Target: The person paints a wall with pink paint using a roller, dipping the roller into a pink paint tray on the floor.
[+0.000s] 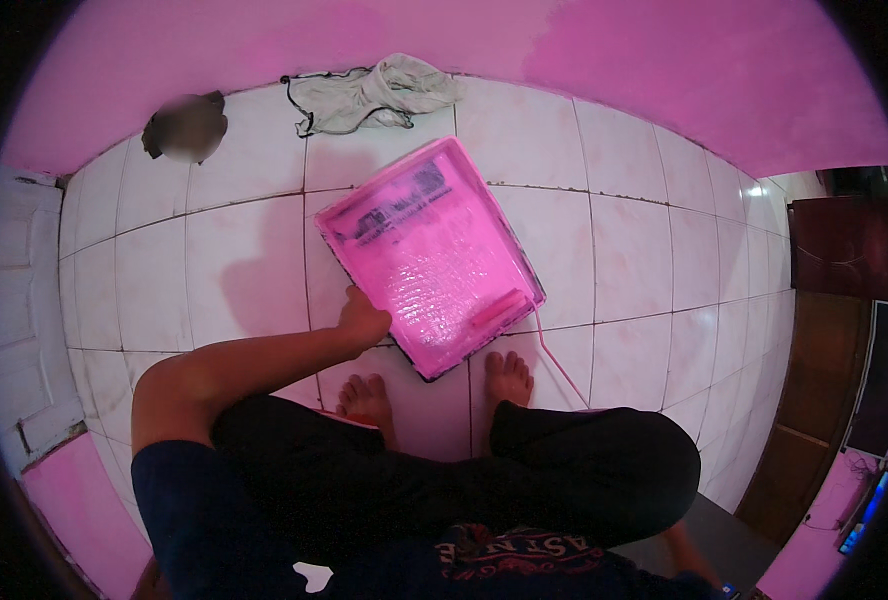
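A paint tray (434,250) coated in wet pink paint lies tilted askew on the floor in front of my feet. My left hand (366,318) grips its left edge, with the fingers partly hidden by the rim. A paint roller (502,308) rests inside the tray's near right corner, covered in pink. Its thin pink rod (562,372) sticks out over the rim toward my right knee. Dark smudges show through the paint at the tray's far end. My right forearm (686,555) reaches down past my right thigh at the lower right, and the hand itself is out of sight.
A crumpled whitish cloth (379,95) lies along the pink wall (664,80). Left of it sits a dark, blurred object (186,128). A white door (24,310) stands at the left; brown wooden furniture (799,400) lines the right. My bare feet (507,382) are close to the tray.
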A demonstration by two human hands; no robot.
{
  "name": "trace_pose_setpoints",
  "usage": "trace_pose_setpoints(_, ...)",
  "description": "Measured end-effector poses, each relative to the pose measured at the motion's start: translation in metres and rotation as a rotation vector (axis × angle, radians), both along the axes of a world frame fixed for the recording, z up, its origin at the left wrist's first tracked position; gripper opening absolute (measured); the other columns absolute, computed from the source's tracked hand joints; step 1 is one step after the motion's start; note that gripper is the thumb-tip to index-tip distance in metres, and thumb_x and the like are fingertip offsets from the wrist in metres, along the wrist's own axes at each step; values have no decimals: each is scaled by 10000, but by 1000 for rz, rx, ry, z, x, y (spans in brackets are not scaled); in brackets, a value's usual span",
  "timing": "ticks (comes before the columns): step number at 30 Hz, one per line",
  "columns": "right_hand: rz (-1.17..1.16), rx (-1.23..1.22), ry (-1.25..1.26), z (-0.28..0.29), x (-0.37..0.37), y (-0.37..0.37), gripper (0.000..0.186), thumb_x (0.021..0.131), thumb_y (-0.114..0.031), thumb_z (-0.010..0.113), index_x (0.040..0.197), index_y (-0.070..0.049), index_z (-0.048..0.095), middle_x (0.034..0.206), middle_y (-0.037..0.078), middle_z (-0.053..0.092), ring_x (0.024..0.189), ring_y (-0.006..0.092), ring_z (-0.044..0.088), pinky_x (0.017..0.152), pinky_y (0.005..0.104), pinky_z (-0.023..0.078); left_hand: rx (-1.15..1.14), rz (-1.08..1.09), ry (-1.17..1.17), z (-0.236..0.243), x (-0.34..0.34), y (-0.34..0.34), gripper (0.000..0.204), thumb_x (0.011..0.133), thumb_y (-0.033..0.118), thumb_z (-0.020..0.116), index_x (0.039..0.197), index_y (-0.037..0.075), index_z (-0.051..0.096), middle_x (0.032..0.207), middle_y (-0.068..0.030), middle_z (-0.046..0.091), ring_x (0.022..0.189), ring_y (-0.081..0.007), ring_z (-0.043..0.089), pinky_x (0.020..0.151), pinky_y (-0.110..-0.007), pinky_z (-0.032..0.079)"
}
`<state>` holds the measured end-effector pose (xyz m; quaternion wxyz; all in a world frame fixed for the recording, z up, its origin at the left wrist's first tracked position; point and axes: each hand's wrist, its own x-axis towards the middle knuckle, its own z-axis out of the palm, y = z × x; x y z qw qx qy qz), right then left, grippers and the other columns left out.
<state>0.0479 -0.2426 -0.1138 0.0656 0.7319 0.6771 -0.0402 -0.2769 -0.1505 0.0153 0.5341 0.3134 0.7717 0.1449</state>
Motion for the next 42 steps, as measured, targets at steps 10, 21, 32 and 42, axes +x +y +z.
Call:
trace_pose_setpoints(10, 183, -119, -16, 64, -24, 18, 219, 977, -345, 423, 1055, -193, 559, 1039, 95, 542, 1033, 306, 549, 825, 510, 459, 16, -2, 59, 15, -4, -8, 524, 803, 112, 612, 1209, -99, 356, 1080, -327, 632, 952, -429, 680, 804, -446, 555)
trace_pose_setpoints(21, 211, -167, -23, 49, -23, 15, 230, 986, -363, 420, 1022, -188, 566, 1010, 87, 550, 997, 309, 556, 818, 511, 459, 47, 70, -39, 6, -14, -17, 525, 798, 130, 632, 1201, -82, 371, 1091, -315, 634, 969, -434, 671, 811, -448, 542)
trace_pose_setpoints(32, 185, -78, 24, 66, -23, 10, 163, 895, -193, 501, 1048, -156, 539, 1028, 131, 516, 1005, 363, 543, 781, 509, 455, 33, 75, -34, 3, -6, -12, 550, 804, 148, 633, 1231, -62, 357, 1121, -316, 622, 1029, -452, 644, 875, -470, 518)
trace_pose_setpoints(42, 217, 106, -65, 46, -12, 7, 127, 923, -260, 500, 1014, -185, 546, 1010, 86, 552, 918, 327, 586, 691, 497, 476, 21, 48, -55, 13, -5, -11, 514, 816, 144, 622, 1209, -59, 359, 1122, -326, 614, 1020, -457, 641, 868, -484, 515)
